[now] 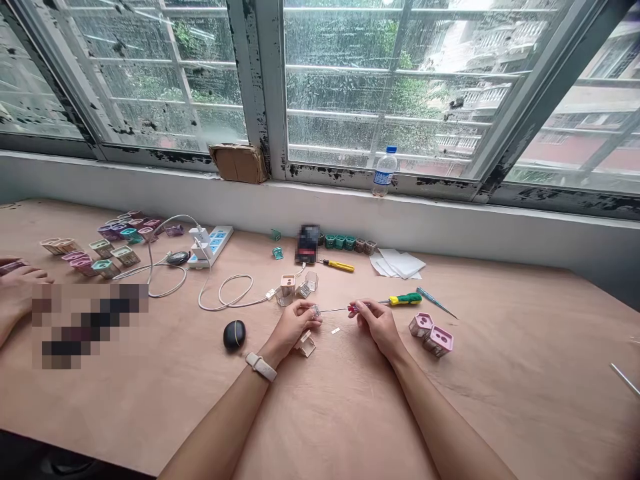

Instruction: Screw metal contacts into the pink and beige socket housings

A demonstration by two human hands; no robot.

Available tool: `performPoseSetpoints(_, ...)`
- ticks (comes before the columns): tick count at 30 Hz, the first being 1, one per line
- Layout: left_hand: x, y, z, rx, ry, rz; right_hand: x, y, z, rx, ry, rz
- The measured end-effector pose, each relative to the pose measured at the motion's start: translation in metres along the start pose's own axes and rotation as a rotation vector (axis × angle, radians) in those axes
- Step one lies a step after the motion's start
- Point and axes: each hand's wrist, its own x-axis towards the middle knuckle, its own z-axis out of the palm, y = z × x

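Observation:
My left hand (293, 325) pinches a small clear plastic part (315, 310) at its fingertips. My right hand (377, 321) grips a slim screwdriver (405, 299) with a yellow-green handle, and its thin shaft reaches the clear part. A cream plastic casing (306, 344) lies just below my left hand. A tiny white piece (335, 331) rests on the board between my hands. Two pink plastic blocks (430, 335) sit to the right of my right hand. Another person's hand (17, 293) rests at the far left edge, apart from mine.
Several small coloured plastic casings (117, 243) lie at the back left, near a white power strip (210, 247) with cables. A black oval object (234, 335), a yellow-handled screwdriver (337, 265), papers (397, 264) and a pixelated patch (90, 327) lie on the wooden tabletop (500, 400).

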Motion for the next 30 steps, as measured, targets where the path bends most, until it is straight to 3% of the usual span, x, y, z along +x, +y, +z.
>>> performPoseSetpoints(30,0.0023,-0.0046,-0.0021,0.015,-0.011,0.032,0.0007,0.0017,-0.002,-0.007,0.029,0.014)
